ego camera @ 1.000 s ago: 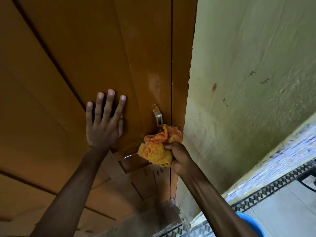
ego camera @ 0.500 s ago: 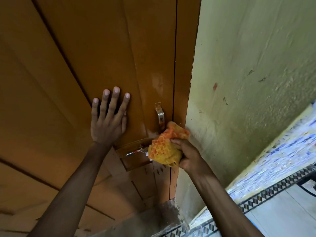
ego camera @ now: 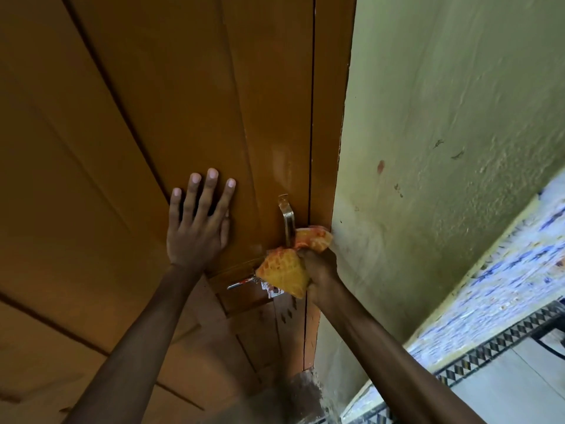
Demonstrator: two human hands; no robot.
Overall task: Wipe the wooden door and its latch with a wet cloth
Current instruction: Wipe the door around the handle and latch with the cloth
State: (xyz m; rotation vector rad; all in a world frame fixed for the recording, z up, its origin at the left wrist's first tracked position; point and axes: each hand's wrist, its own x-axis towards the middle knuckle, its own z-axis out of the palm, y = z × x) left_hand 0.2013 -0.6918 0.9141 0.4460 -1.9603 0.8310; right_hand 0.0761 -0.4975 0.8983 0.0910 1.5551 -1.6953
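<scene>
Right hand (ego camera: 321, 270) is gripping the bunched cloth (ego camera: 282, 270) against the door (ego camera: 183, 102) edge just below the latch (ego camera: 287, 220), left hand (ego camera: 198, 224) is pressing flat, fingers spread, on the panel.

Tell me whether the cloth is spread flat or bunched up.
Bunched up: the cloth is crumpled in the right hand, pressed near the latch.

One wooden door (ego camera: 189, 96), one metal pull handle (ego camera: 287, 220), one sliding latch bolt (ego camera: 241, 283). One orange-yellow cloth (ego camera: 282, 270). Two bare hands in view: one left hand (ego camera: 195, 231), one right hand (ego camera: 321, 269); one green plastered wall (ego camera: 443, 117) and one patterned tile border (ego camera: 495, 347).
</scene>
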